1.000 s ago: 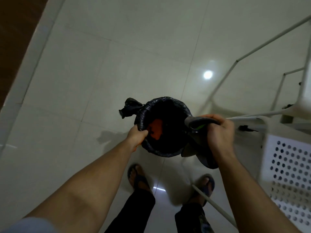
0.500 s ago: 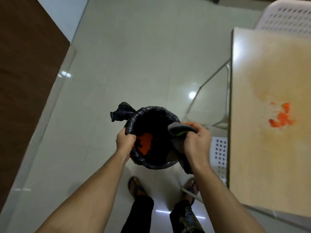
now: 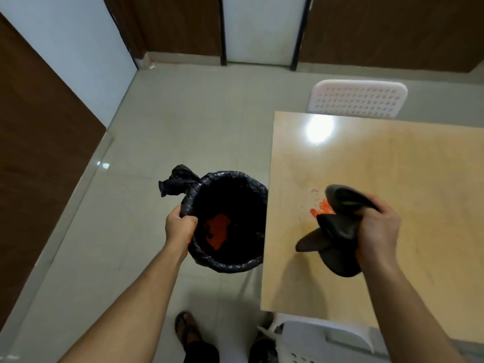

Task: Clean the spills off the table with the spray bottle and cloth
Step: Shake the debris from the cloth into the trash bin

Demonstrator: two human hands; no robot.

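The right hand (image 3: 377,231), at the right of the frame's middle, has its grip clenched round a dark grey cloth (image 3: 337,237), which bunches out of the fist to the left and hangs down in loose folds; a thin green streak shows on the cloth near the fingers. The cloth is over the counter (image 3: 419,179), just at and partly covering an orange-red spill (image 3: 320,209) that lies near the counter's left edge, with a few small specks of the same colour scattered beside it. Whether the cloth touches the surface cannot be told.

The left hand (image 3: 180,226), left of centre, grips the rim of a bin (image 3: 227,221) lined with a black plastic bag, fingers curled over the near-left part of the rim. The bag's knotted end sticks out at the bin's upper left. Inside the bin, near the bottom, lies an orange-red mass. The bin's right side is just beside the counter's left edge.

The counter is pale wood and fills the right half of the frame, with a bright reflection of a light near its far edge. A white perforated chair (image 3: 357,99) stands behind its far edge, and another white chair (image 3: 324,341) shows below its near edge at the bottom of the frame. The floor (image 3: 157,142) is pale tile. The person's sandalled feet show at the bottom centre. Brown and white wall panels run along the left and top.
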